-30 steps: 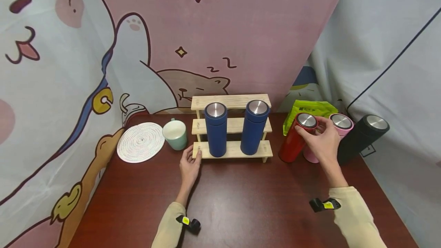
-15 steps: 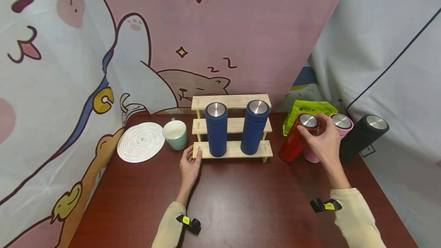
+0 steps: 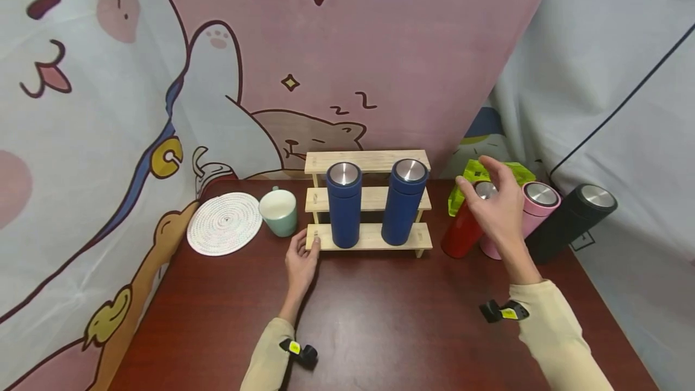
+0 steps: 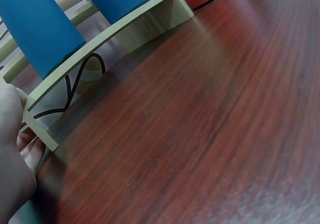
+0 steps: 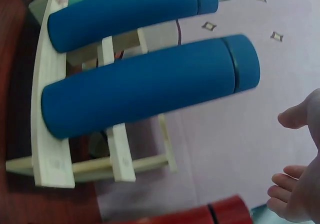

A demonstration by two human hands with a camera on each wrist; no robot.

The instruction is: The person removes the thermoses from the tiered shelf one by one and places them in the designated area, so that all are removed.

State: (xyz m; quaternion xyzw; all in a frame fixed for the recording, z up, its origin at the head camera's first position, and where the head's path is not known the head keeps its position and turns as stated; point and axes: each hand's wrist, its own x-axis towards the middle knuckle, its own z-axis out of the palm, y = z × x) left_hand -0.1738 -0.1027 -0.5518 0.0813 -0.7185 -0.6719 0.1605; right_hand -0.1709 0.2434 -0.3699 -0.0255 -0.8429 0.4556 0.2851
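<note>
A three-step wooden rack (image 3: 368,162) stands against the back, with two blue vacuum flasks, a left flask (image 3: 344,216) and a right flask (image 3: 403,213), upright on its lowest step. My left hand (image 3: 300,263) grips the left end of that step, thumb on top and fingers at its side and underneath, as the left wrist view shows. My right hand (image 3: 498,207) is spread with thumb and fingers apart, above and in front of a red flask (image 3: 460,237), holding nothing. In the right wrist view the red flask (image 5: 227,211) shows apart from the hand.
Right of the red flask stand a pink flask (image 3: 534,217) and a black flask (image 3: 564,222). Behind them lies a bright green bag (image 3: 510,169). Left of the rack are a mint cup (image 3: 279,216) and a round white woven mat (image 3: 222,225). Fabric hangs around the table (image 3: 369,318).
My right hand has let go of the red flask's top and lifted up, fingers spreading. The red flask stays where it was. My left hand keeps its grip on the rack.
</note>
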